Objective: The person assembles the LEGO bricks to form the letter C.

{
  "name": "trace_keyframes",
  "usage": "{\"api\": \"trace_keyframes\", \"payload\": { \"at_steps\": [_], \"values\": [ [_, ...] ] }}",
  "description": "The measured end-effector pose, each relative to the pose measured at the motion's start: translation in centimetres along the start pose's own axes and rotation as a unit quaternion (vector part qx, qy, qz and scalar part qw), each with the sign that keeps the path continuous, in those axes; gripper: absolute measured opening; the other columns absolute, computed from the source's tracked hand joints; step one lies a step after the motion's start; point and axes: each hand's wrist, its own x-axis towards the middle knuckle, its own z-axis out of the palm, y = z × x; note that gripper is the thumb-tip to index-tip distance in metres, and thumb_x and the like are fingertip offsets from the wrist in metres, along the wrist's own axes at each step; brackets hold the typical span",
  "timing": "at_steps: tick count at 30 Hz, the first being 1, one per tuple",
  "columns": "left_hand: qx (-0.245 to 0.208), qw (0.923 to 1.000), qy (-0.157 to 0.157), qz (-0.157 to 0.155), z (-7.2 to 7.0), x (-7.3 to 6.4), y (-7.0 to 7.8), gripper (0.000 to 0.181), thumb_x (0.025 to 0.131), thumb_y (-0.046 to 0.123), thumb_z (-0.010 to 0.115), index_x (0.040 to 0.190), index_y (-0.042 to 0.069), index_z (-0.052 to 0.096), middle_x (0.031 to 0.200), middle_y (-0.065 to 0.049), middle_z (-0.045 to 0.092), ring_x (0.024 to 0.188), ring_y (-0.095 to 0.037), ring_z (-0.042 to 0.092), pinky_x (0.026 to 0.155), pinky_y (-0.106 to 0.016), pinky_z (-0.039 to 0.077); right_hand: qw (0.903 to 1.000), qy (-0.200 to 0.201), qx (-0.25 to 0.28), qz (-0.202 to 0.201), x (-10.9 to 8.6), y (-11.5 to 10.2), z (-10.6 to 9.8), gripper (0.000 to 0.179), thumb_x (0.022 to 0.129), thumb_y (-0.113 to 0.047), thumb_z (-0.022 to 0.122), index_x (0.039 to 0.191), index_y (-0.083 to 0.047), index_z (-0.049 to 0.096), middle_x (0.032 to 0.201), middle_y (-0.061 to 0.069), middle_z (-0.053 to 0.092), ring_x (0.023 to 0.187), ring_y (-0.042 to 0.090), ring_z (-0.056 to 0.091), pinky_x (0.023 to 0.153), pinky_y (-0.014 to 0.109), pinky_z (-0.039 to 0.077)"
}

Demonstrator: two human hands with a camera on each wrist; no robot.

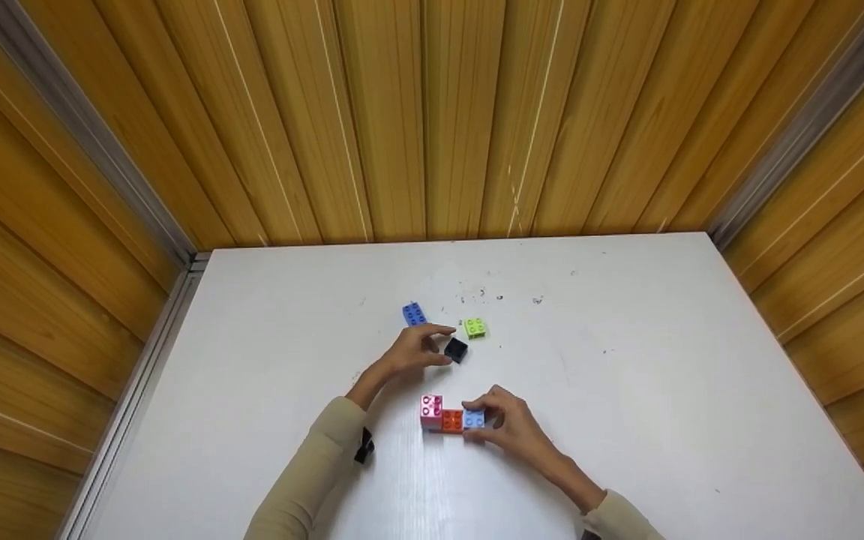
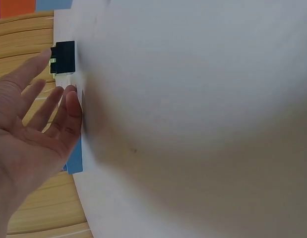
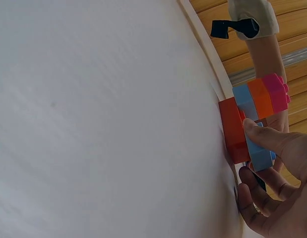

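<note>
My right hand (image 1: 514, 426) pinches a light blue brick (image 3: 261, 154) between thumb and fingers, at one end of a long red brick (image 3: 233, 131) lying on the table. On the red brick's other end rises a stack of a light blue brick (image 3: 245, 101), an orange brick (image 3: 260, 99) and a pink brick (image 1: 431, 405) on top. Farther back, my left hand (image 1: 411, 351) has its thumb and fingers spread apart around a black brick (image 1: 456, 349). The left wrist view shows the thumb tip right at the edge of that black brick (image 2: 65, 57).
Behind the left hand lies a blue brick (image 1: 414, 314) with several studs, partly covered by the fingers. A lime green brick (image 1: 475, 328) sits just beyond the black one. The white table (image 1: 627, 412) meets wood-patterned walls (image 1: 454, 120) at its back and sides.
</note>
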Motion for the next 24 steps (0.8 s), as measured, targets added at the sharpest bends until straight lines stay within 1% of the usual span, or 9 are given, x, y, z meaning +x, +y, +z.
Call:
{"api": "trace_keyframes", "payload": {
  "at_steps": [4, 9, 11, 17, 21, 24],
  "values": [
    [0.023, 0.9996, -0.005, -0.017, 0.3, 0.3, 0.2, 0.048, 0.086, -0.001, 0.078, 0.132, -0.006, 0.064, 0.131, -0.023, 0.067, 0.106, -0.037, 0.067, 0.095, -0.045, 0.055, 1.0000, 0.001, -0.001, 0.000, 0.2, 0.0, -0.1, 0.038, 0.076, -0.013, 0.089, 0.111, -0.004, 0.077, 0.090, 0.006, 0.064, 0.081, 0.019, 0.058, 0.067, 0.022, 0.050],
    [0.017, 0.9995, 0.007, -0.025, 0.2, 0.1, 0.2, 0.040, 0.084, -0.004, 0.077, 0.124, -0.005, 0.069, 0.125, -0.023, 0.070, 0.104, -0.036, 0.068, 0.093, -0.045, 0.055, 1.0000, 0.001, 0.001, 0.003, 0.3, 0.2, -0.2, 0.038, 0.076, -0.013, 0.090, 0.110, -0.004, 0.077, 0.090, 0.008, 0.063, 0.081, 0.018, 0.058, 0.067, 0.022, 0.050],
    [0.018, 0.9992, 0.015, -0.033, 0.0, -0.2, 0.1, 0.038, 0.084, -0.003, 0.078, 0.121, -0.004, 0.070, 0.122, -0.021, 0.072, 0.103, -0.034, 0.068, 0.093, -0.043, 0.055, 1.0000, 0.000, 0.005, 0.007, 0.3, 0.2, -0.2, 0.038, 0.076, -0.013, 0.089, 0.111, -0.004, 0.077, 0.090, 0.008, 0.063, 0.081, 0.017, 0.058, 0.067, 0.022, 0.051],
    [0.029, 0.9979, 0.029, -0.051, -0.9, -1.5, -0.3, 0.036, 0.083, 0.000, 0.080, 0.118, -0.002, 0.072, 0.117, -0.018, 0.074, 0.099, -0.031, 0.068, 0.088, -0.037, 0.056, 0.9998, -0.006, 0.004, 0.019, 0.5, 0.3, -0.4, 0.039, 0.077, -0.014, 0.088, 0.113, -0.006, 0.077, 0.093, 0.004, 0.063, 0.083, 0.014, 0.058, 0.069, 0.021, 0.052],
    [0.038, 0.9968, 0.036, -0.060, -2.0, -2.8, -0.7, 0.035, 0.083, 0.001, 0.080, 0.118, 0.000, 0.073, 0.116, -0.016, 0.075, 0.098, -0.030, 0.068, 0.087, -0.035, 0.055, 0.9998, -0.008, 0.003, 0.018, 0.6, 0.3, -0.4, 0.040, 0.077, -0.014, 0.088, 0.114, -0.005, 0.076, 0.092, 0.004, 0.062, 0.083, 0.012, 0.056, 0.069, 0.021, 0.051],
    [0.042, 0.9961, 0.046, -0.062, -3.0, -3.9, -1.1, 0.034, 0.083, 0.001, 0.081, 0.116, 0.000, 0.074, 0.115, -0.016, 0.075, 0.097, -0.029, 0.067, 0.085, -0.033, 0.054, 0.9996, -0.008, 0.002, 0.026, 0.5, 0.3, -0.5, 0.040, 0.077, -0.013, 0.088, 0.114, -0.006, 0.076, 0.092, 0.004, 0.062, 0.082, 0.011, 0.054, 0.069, 0.020, 0.050]
  ]
}}
